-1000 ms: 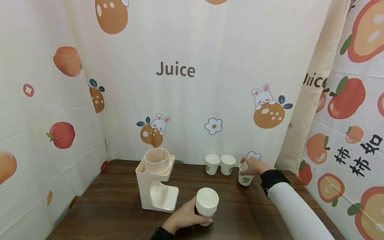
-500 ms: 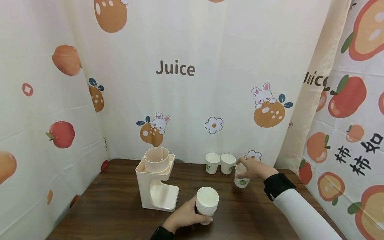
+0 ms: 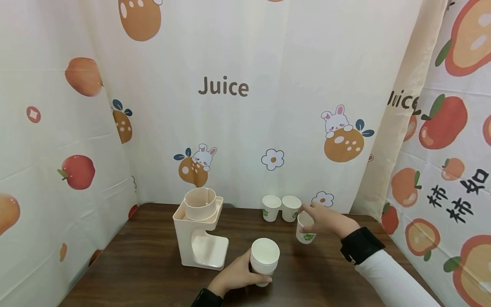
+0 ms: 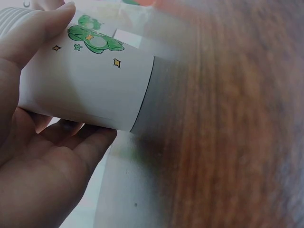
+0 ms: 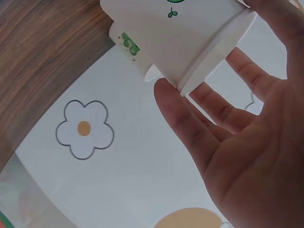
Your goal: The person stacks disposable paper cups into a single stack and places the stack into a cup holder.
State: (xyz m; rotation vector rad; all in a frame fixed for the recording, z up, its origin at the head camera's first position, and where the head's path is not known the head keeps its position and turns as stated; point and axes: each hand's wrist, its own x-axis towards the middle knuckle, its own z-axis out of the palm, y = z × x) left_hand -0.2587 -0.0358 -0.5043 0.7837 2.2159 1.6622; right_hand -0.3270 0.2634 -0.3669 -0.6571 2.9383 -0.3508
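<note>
My left hand (image 3: pixel 238 275) grips a stack of nested white paper cups (image 3: pixel 264 256) near the front of the table. In the left wrist view, the lowest cup (image 4: pixel 90 80) shows a green cartoon print, and its base is just over the wood. Farther back on the right, my right hand (image 3: pixel 326 219) holds a single paper cup (image 3: pixel 305 238) by its rim, fingers around the top. The right wrist view shows that cup (image 5: pixel 175 42) close up, with fingertips right at the rim. Just left of it, two more paper cups (image 3: pixel 271 209) stand upright along the back.
A cream-coloured machine (image 3: pixel 186 245) with a round hopper on top and a flat base plate stands left of the stack. The dark wooden table (image 3: pixel 142 256) is enclosed by fruit-printed curtains (image 3: pixel 230 140) behind and at both sides.
My right hand has brought its cup a little left and nearer, closer to the two standing cups. The left hand and its stack have stayed in place.
</note>
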